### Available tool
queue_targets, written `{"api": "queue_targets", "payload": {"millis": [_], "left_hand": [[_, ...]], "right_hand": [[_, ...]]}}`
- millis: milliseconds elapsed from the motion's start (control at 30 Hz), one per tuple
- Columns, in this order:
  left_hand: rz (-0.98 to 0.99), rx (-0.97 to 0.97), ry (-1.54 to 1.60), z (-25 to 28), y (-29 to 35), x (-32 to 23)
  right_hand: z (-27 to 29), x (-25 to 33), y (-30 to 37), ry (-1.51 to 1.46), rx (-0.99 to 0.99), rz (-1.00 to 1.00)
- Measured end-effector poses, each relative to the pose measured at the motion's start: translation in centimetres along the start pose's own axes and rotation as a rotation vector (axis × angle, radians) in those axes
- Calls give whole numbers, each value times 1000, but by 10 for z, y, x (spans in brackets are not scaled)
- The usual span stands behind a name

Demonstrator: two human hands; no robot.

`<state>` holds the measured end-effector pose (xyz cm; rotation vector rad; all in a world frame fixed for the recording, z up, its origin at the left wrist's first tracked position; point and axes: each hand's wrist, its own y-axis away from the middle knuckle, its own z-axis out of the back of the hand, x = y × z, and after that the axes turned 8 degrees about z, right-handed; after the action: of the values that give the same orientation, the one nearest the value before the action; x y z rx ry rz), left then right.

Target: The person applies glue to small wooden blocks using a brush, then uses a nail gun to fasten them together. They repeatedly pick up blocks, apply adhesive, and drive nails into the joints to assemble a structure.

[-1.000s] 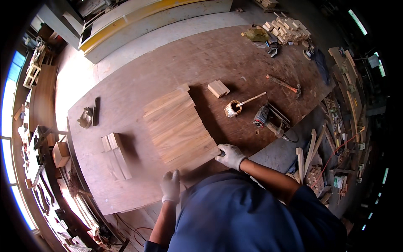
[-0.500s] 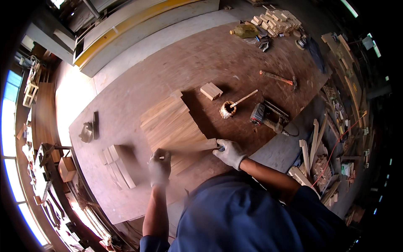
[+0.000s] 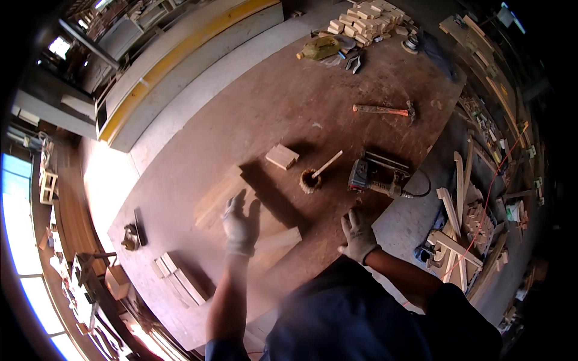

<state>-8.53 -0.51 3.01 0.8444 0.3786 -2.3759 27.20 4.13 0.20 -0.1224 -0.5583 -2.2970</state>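
Note:
Several light wood boards laid side by side form a panel point(image 3: 274, 248) on the brown table. Over the panel is my left hand point(image 3: 242, 228), in a pale work glove, fingers apart and holding nothing; whether it touches the boards I cannot tell. It hides part of the panel. My right hand point(image 3: 359, 237), also gloved, is open with spread fingers at the table's near edge, right of the panel. Just beyond it lies a nail gun point(image 3: 368, 175) with a hose. A glue pot point(image 3: 309, 182) with a stick in it and a small wood block stack point(image 3: 282, 156) stand past the panel.
A hammer point(image 3: 385, 110) lies farther back. At the far edge are a yellowish bottle point(image 3: 319, 48) and a pile of wood blocks point(image 3: 367, 23). More wood strips point(image 3: 183, 281) lie at the left, near a dark metal tool point(image 3: 130, 237). Scrap wood point(image 3: 454, 240) covers the floor at right.
Both hands have let go of the wood strip they held at the panel's near edge. My left hand moved forward over the boards; the right drew away to the right. The view has shifted.

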Motion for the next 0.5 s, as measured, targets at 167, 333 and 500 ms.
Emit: {"api": "queue_targets", "payload": {"millis": [167, 333, 500], "left_hand": [[17, 188, -140, -80, -67, -38], [65, 274, -255, -119, -100, -62], [173, 345, -316, -123, -110, -56]], "right_hand": [[-5, 0, 0, 61, 90, -32], [-11, -4, 0, 93, 137, -6], [-21, -4, 3, 76, 114, -8]]}}
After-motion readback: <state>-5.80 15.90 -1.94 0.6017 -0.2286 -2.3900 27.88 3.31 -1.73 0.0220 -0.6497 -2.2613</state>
